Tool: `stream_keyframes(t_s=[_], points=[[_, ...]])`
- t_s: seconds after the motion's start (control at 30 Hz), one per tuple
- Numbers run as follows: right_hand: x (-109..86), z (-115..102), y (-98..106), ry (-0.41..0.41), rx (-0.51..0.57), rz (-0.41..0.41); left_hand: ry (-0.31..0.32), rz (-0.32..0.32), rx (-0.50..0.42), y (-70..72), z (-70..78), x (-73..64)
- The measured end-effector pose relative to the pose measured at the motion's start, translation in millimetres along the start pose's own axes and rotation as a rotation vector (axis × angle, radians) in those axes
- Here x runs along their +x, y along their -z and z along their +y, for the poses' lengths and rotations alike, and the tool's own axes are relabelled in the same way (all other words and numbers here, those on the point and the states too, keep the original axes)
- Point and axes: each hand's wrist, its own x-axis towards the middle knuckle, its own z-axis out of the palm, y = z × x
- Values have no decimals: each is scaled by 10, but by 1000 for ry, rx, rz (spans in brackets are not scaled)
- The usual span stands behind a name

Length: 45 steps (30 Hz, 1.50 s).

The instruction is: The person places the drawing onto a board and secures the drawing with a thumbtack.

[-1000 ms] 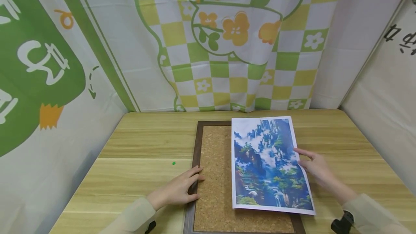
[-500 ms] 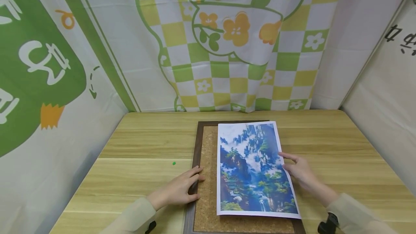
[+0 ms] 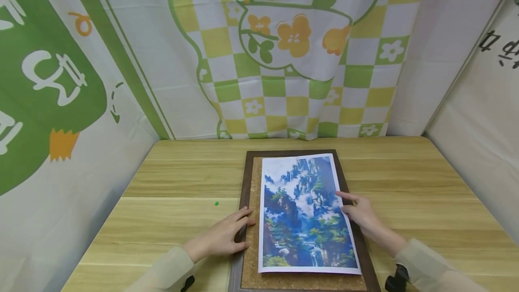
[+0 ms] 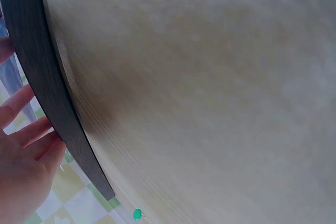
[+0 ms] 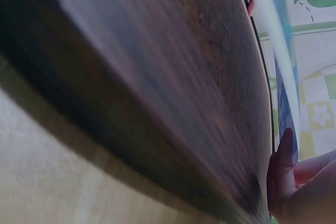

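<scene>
Print (image 3: 305, 215): left of right hand (image 3: 363, 216), which pinches it
Long axis: fore-and-aft, top away
Left hand (image 3: 223, 236): spread, touching frame (image 3: 247, 179)

We have the corkboard (image 3: 316, 282) on the desk (image 3: 182, 170), about midway between its left and right edges, near its back edge. Over the corkboard we see the print (image 3: 304, 220), the right hand (image 3: 362, 215) at its right edge. The left hand (image 3: 220, 235) is at the corkboard's left edge; behind that hand lies a pushpin (image 3: 216, 203).
</scene>
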Motion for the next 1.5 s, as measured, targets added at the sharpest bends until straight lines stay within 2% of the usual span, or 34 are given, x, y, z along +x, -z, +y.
stream_keyframes(t_s=[0.27,0.57,0.9,1.1,1.5], points=[[-6,26,-47,35,-3,-39,1,-3,4,10,5,5],[-18,37,-81,33,30,-42,5,-2,7,13,12,7],[-24,29,-84,39,-26,-34,7,-5,5,21,7,12],[-6,34,-83,90,-89,-41,3,-7,8,22,13,14],[3,30,-86,286,-277,-26,-7,-8,14,24,18,14]])
